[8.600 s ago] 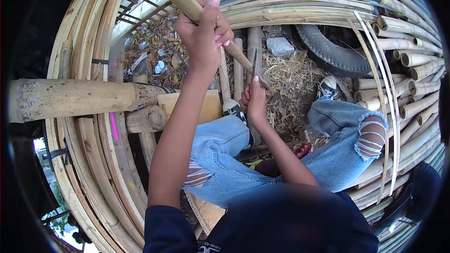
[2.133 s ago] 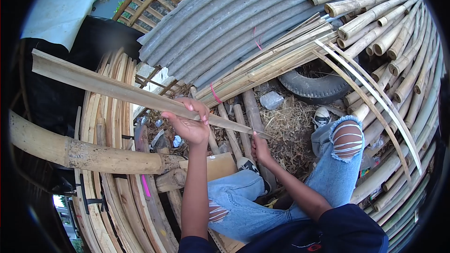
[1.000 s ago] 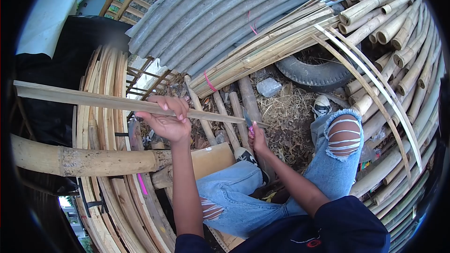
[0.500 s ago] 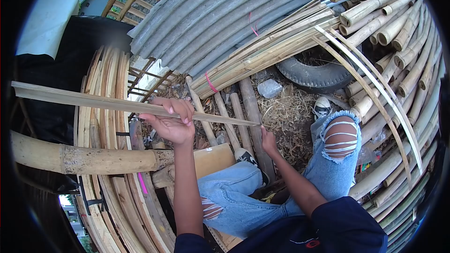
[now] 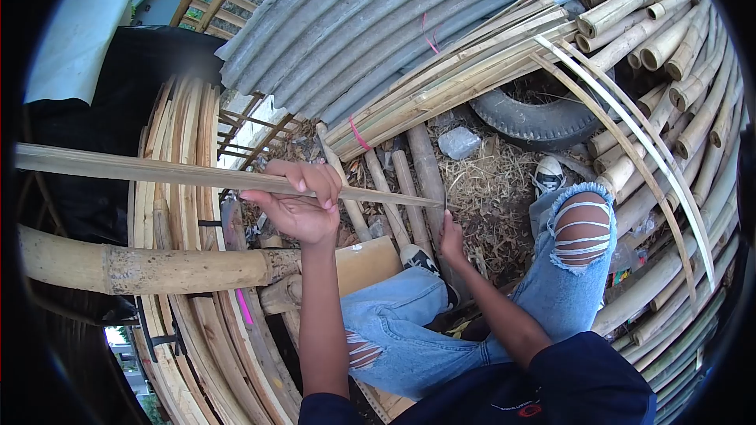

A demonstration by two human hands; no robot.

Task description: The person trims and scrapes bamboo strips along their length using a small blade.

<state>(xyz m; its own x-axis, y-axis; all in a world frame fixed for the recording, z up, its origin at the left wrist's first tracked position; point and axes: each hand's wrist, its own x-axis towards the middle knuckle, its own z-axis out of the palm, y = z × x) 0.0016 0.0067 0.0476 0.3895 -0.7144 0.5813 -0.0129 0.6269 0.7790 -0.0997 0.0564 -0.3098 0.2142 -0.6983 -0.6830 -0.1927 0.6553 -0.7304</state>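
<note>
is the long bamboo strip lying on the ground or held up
Held up: the left hand grips the bamboo strip, and its narrow end reaches the right hand above the littered ground.

A metal sheet (image 5: 346, 31) spans 11 to 1 o'clock, a strip bundle (image 5: 465, 89) before it at 1. A tyre (image 5: 528, 122) lies at 2, a plastic bag (image 5: 459, 143) just left of it. Poles (image 5: 685, 138) lie from 1 to 4. Slats (image 5: 185, 216) run from 10 to 7, a beam (image 5: 157, 270) across them at 8.
</note>
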